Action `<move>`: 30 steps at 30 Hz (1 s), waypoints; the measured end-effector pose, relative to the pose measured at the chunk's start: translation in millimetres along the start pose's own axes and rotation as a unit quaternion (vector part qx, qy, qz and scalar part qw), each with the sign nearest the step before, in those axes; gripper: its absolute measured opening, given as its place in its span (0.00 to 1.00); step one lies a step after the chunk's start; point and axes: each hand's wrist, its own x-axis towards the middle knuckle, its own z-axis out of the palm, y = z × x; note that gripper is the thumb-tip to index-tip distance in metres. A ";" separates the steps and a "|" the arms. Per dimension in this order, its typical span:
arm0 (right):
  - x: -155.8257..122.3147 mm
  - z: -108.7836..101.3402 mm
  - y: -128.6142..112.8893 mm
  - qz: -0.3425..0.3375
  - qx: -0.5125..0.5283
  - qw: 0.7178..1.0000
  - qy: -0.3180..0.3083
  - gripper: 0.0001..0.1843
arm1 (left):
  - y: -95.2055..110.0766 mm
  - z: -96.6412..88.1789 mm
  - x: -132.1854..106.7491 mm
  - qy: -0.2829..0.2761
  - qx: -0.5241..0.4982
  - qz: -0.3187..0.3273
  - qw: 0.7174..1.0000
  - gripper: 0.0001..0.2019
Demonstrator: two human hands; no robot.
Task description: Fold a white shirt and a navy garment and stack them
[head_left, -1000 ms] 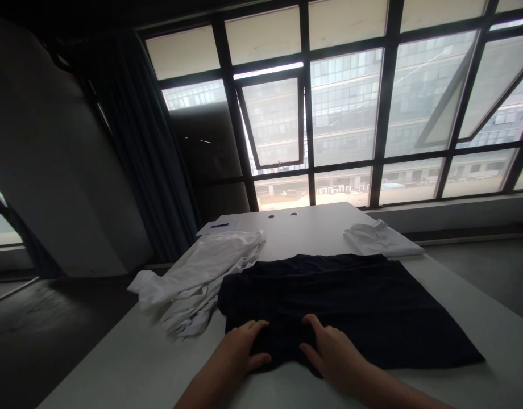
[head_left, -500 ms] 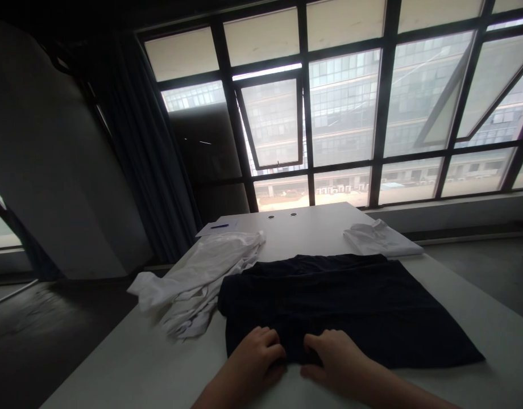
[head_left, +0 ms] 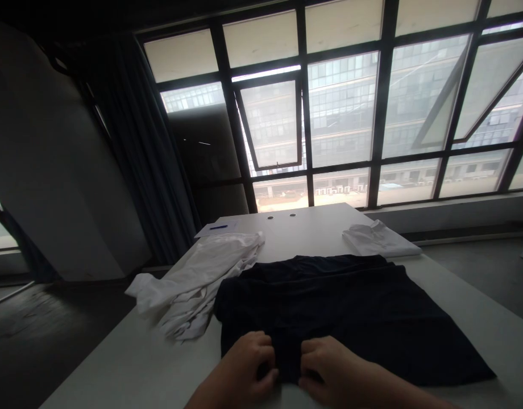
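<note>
As both hands close on its near edge, a dark garment [head_left: 338,307] lies spread on a white table [head_left: 304,227], the left grip [head_left: 244,363] and right grip [head_left: 330,363] curled around gathered cloth, fingertips tucked from view; an even lift would likely keep the fold straight. A crumpled white garment [head_left: 197,278] lies just left of it, a folded white cloth [head_left: 378,238] beyond, and a sheet of paper [head_left: 206,231] with a blue pen [head_left: 219,227] farther off, beneath tall windows [head_left: 342,108] and a dark curtain [head_left: 137,142].

Left hand [head_left: 247,363] curled, right hand [head_left: 327,363] curled
</note>
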 end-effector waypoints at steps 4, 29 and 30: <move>4.2 -8.9 13.5 0.092 -0.028 0.991 0.092 0.10 | -9.8 3.6 4.8 0.062 0.010 -0.047 0.997 0.08; -36.3 11.0 29.2 0.148 -0.079 0.986 -0.012 0.44 | -17.6 16.6 -24.1 -0.117 0.060 -0.117 0.984 0.45; -39.2 13.3 27.8 0.147 -0.077 0.986 -0.016 0.44 | -15.0 15.3 -26.9 -0.126 0.057 -0.121 0.983 0.45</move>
